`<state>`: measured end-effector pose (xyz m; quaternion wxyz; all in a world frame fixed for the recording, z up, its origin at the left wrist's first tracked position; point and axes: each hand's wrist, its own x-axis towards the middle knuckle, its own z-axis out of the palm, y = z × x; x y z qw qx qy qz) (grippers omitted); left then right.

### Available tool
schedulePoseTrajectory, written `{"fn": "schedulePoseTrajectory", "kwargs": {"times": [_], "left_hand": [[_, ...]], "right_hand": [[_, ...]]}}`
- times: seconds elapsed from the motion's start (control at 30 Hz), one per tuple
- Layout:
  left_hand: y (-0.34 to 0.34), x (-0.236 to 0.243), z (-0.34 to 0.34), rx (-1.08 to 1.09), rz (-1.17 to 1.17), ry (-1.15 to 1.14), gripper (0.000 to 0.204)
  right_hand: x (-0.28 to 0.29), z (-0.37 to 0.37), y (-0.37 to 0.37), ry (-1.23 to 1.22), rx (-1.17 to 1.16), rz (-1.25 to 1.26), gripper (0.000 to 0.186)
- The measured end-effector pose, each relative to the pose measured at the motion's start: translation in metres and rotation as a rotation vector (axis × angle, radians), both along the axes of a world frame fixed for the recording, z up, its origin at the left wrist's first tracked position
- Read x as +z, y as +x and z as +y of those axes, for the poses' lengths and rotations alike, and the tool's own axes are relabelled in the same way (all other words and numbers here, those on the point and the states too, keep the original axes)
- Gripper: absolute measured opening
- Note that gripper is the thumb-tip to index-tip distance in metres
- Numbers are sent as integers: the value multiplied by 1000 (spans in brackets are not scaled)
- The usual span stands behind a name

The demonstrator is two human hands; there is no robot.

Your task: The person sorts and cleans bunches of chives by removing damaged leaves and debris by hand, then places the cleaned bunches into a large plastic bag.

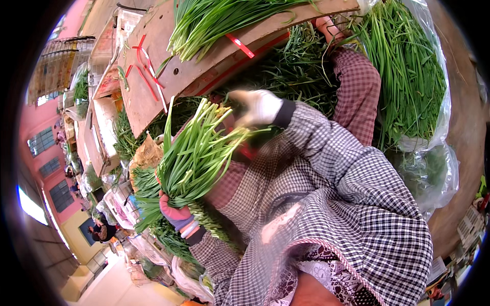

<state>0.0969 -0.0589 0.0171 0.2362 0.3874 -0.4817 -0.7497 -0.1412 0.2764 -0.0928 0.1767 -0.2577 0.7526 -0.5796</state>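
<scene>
One gloved left hand (178, 216), pink and purple, is curling its fingers (164, 203) around the leafy end of a bunch of long greens (191, 153). That bunch is slanting in front of the person's body, its pale stem ends pointing upward and to the right, its leaves spilling past the glove at the lower left. The right hand (261, 108), in a white glove, is hovering just beside the stem ends; it is appearing so blurred that I cannot tell how wide its fingers are standing or whether they are holding anything. Black-and-white checked sleeves (326, 130) are covering both forearms.

Just beyond the bunch, a brown tabletop (150, 30) is carrying another bundle of greens (224, 25), with red and white ribbons (145, 69) trailing over its left part and a red strip (240, 45) lying near its edge. Loose greens (301, 66) are filling the shaded space past the white glove, and a leg in reddish checked trousers (357, 89) is stretching beside them. Farther right, a large heap of greens (403, 71) is resting against clear plastic sheeting (439, 176). Far left, a pink building (46, 176) is rising.
</scene>
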Motion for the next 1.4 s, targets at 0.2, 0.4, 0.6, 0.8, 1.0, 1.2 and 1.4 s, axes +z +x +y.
{"fn": "schedulePoseTrajectory", "kwargs": {"times": [0.2, 0.4, 0.6, 0.8, 1.0, 1.2, 1.4], "left_hand": [[-14, 3, 14, -99, -52, -35, 35], [-15, -6, 10, -135, -56, -23, 38], [-36, -4, 24, -179, -95, -9, 33], [-53, -12, 28, -249, -89, -11, 31], [-47, -25, 23, -184, -112, 65, 29], [-54, -26, 21, -253, -76, 18, 32], [-64, -23, 34, -287, -46, 13, 31]], "right_hand": [[44, -29, -3, -264, 142, -456, 26], [-14, 64, -31, 41, -237, -136, 24], [28, 88, -36, 266, -16, -32, 64], [43, 10, -28, -315, 241, -192, 51], [7, 57, -20, -106, 77, -156, 22], [-11, 116, -52, 436, -260, 125, 25], [31, 112, -48, 120, -223, 152, 46]]}}
